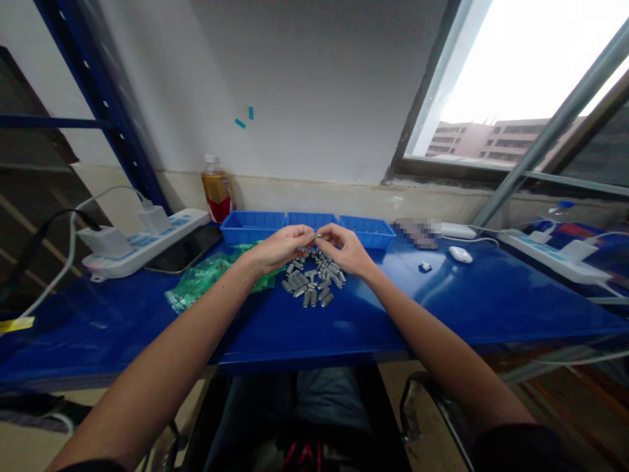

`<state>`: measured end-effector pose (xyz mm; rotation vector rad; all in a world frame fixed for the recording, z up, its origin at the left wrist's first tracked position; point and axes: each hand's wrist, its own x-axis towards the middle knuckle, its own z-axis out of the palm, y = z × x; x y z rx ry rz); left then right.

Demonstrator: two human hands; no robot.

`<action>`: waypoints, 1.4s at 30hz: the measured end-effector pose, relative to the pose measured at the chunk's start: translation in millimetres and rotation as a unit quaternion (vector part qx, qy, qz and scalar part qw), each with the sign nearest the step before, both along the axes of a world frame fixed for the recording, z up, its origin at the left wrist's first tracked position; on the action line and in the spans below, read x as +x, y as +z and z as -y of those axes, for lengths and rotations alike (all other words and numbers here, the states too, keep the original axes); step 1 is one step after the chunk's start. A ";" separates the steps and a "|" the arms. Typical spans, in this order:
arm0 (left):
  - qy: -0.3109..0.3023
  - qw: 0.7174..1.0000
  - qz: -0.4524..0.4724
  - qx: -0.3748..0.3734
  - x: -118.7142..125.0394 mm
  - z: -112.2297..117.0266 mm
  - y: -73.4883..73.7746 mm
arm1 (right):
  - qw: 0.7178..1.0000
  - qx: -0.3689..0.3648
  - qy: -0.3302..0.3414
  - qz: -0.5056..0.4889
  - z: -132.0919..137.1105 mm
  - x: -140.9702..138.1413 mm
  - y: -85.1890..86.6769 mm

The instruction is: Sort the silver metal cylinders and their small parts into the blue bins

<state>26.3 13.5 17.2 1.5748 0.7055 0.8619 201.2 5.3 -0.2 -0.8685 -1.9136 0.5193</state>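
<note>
Both hands meet above a loose pile of small grey metal cylinders (307, 298) on the blue table. My left hand (282, 249) is closed in a pinch, its fingertips almost touching those of my right hand (346, 250). Between the two sets of fingertips is a small silvery metal piece (318, 236), mostly hidden, so its exact shape is unclear. The right thumb and index finger are also pressed together on it. Just behind the hands stand blue plastic bins (253, 229), and crumpled green plastic bags (199, 285) lie by the left wrist.
On the left are a white power strip (147, 241), a dark phone (184, 249) and a drink bottle (217, 190). To the right lie a white earbud case (460, 254), a small white item (425, 267) and another power strip (555, 257). The table's front edge (304, 357) runs beneath my forearms.
</note>
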 end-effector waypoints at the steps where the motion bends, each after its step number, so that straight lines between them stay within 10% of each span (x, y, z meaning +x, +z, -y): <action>1: -0.010 1.000 0.008 -0.010 0.0 0.1 0.0 | 1.000 -0.003 0.009 -0.006 0.3 0.5 0.8; 7: 0.065 0.989 -0.064 0.119 -1.2 -4.5 -0.2 | 1.000 -0.013 -0.005 -0.005 -1.7 2.2 1.4; 14: 0.120 0.854 -0.240 0.445 -1.4 -2.3 -4.5 | 0.995 0.006 -0.067 0.068 -4.1 0.4 -3.3; 42: 0.174 0.853 -0.237 0.431 4.8 0.6 -8.0 | 0.978 0.155 -0.119 0.075 -0.8 3.7 -0.6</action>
